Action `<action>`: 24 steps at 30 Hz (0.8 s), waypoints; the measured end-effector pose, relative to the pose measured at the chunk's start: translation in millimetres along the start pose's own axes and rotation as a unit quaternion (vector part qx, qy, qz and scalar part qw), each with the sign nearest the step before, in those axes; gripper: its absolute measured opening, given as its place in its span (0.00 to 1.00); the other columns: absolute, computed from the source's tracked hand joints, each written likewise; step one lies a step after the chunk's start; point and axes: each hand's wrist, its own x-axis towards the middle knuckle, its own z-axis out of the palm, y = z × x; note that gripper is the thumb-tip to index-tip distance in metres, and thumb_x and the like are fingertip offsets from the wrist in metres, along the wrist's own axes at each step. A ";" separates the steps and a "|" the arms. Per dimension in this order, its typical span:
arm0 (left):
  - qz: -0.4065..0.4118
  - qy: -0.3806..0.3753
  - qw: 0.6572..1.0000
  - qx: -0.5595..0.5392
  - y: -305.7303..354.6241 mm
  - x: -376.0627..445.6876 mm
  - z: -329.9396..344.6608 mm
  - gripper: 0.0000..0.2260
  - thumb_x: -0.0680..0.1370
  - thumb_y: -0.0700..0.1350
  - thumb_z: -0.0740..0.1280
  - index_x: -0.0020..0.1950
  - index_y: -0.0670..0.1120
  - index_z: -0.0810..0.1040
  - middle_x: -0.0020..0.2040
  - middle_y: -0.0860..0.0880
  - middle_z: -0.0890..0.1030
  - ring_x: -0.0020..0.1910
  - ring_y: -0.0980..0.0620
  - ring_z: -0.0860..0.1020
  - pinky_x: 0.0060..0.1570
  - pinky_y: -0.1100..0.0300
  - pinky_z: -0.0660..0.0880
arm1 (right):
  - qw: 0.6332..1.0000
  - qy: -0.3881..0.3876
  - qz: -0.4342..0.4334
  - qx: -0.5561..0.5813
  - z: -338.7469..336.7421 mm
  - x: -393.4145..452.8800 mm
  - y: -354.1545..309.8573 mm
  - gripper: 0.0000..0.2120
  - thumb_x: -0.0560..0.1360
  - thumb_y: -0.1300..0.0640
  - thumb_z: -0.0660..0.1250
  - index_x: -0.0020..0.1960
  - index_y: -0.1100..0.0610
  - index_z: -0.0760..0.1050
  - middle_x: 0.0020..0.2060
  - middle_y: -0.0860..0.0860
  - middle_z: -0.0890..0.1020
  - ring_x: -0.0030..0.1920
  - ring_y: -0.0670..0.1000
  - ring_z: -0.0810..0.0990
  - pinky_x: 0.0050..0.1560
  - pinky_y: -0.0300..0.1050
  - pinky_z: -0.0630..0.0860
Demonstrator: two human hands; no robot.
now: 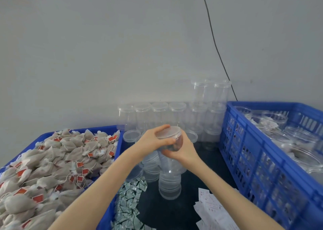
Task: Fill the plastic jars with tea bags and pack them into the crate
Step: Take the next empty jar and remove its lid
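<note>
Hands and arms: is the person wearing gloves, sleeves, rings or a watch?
No. The left hand and right hand are bare, with no gloves. Both forearms show uncovered to the picture's edge: no sleeves, watch or bracelet. No rings show.
</note>
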 end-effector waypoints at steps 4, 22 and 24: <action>-0.038 0.180 0.982 0.044 3.1 -1.5 36.6 0.37 0.67 0.56 0.75 0.73 0.52 0.66 0.66 0.52 0.72 0.61 0.54 0.72 0.53 0.64 0.65 | 0.995 0.081 -0.024 -0.051 16.0 -7.0 3.7 0.33 0.60 0.59 0.82 0.59 0.44 0.71 0.51 0.38 0.82 0.52 0.38 0.82 0.46 0.33 0.79; -0.015 -0.100 0.993 0.062 8.6 -21.6 -17.1 0.40 0.71 0.48 0.75 0.76 0.57 0.55 0.67 0.52 0.70 0.57 0.60 0.74 0.53 0.68 0.72 | 0.999 0.048 -0.002 0.004 3.3 -35.3 12.5 0.37 0.63 0.60 0.81 0.66 0.47 0.68 0.59 0.44 0.81 0.60 0.40 0.79 0.56 0.33 0.74; -0.016 -0.109 0.993 0.045 5.8 -23.3 -14.2 0.43 0.70 0.51 0.75 0.77 0.58 0.52 0.69 0.55 0.64 0.65 0.56 0.70 0.62 0.63 0.67 | 0.999 0.045 0.004 0.011 7.0 -37.4 13.3 0.37 0.62 0.57 0.82 0.64 0.43 0.68 0.57 0.39 0.82 0.60 0.40 0.79 0.57 0.35 0.76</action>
